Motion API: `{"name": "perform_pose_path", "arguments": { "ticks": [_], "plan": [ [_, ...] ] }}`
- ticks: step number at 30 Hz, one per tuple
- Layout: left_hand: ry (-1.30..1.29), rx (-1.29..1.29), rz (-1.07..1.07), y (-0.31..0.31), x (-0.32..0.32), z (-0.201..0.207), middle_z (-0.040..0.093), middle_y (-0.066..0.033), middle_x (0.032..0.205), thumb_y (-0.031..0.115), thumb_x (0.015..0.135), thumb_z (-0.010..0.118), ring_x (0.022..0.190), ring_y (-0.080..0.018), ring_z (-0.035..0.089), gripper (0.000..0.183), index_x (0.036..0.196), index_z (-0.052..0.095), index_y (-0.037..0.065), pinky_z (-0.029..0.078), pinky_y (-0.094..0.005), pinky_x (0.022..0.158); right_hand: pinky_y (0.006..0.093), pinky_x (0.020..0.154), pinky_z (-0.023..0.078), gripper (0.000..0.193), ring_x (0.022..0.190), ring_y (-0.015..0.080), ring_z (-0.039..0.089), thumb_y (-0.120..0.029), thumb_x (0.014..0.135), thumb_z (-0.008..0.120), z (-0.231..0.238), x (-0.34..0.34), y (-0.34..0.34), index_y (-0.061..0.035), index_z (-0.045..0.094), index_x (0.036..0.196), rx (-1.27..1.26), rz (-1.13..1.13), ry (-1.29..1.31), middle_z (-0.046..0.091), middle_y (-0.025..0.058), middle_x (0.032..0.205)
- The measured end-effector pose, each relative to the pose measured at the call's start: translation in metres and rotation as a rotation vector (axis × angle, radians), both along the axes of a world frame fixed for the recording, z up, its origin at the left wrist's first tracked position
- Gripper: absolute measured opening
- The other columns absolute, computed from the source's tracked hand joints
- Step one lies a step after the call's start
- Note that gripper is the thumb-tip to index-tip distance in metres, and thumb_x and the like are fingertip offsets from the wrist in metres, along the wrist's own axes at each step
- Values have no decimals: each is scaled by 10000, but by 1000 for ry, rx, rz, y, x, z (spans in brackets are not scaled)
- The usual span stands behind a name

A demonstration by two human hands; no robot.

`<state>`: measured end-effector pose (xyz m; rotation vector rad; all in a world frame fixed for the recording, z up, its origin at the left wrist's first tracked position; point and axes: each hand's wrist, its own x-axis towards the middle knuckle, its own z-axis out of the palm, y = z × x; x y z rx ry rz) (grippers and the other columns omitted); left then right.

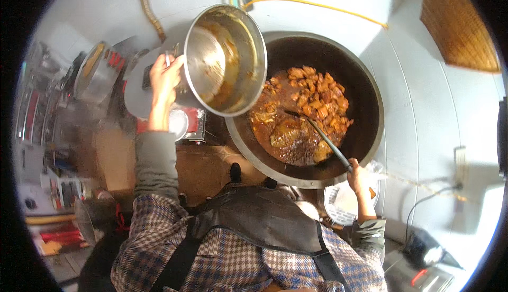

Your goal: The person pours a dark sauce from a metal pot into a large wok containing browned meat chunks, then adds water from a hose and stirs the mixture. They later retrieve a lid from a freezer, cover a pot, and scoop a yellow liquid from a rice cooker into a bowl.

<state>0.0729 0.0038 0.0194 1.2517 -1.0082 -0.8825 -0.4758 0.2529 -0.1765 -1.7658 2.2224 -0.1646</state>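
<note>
My left hand (166,78) is closed around the handle of a steel pot (205,62), tipped over the left rim of a big dark wok (373,115). A thin film of brown sauce coats the pot's inside. Browned meat chunks (317,96) are heaped toward the far right of the wok, beside dark brown sauce (296,152) with glossy lumps in it. My right hand (360,178) grips the handle of a long-handled spatula (330,145) at the wok's near right edge. The spatula's head is sunk in the food, so its shape is hidden.
Left of the wok is a red and silver stove (197,125) with a white bowl (178,124) on it. Below my right hand stands a white perforated basket (341,207). A woven tray (460,27) hangs on the right wall. Cluttered shelves line the left side.
</note>
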Motion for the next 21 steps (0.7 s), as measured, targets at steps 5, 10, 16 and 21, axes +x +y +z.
{"name": "perform_pose_path", "arguments": {
  "ticks": [5,10,16,21],
  "plan": [
    [261,-6,79,117,91,44,373,127,607,109,919,661,446,24,281,153,841,539,158,179,-176,369,522,744,529,535,849,426,648,-132,780,664,-51,9,-24,-187,486,1281,150,100,239,647,212,921],
    [292,25,195,236,144,63,382,115,606,151,910,658,446,13,309,99,919,561,133,230,-168,378,485,646,520,589,780,384,663,-122,823,643,-91,46,-16,-102,443,1376,225,273,197,666,209,869],
    [283,15,168,275,203,58,392,84,604,100,939,588,461,-10,333,52,925,538,95,243,-189,392,475,713,557,487,841,367,682,-237,756,737,-119,108,-42,-80,521,1163,545,186,363,690,158,920],
    [328,-56,373,278,263,41,395,80,605,93,938,573,449,-18,319,38,924,538,90,236,-192,391,475,920,492,578,1160,331,558,-270,812,699,-81,158,-70,-64,527,1324,339,256,469,634,208,1148]
  ]
}}
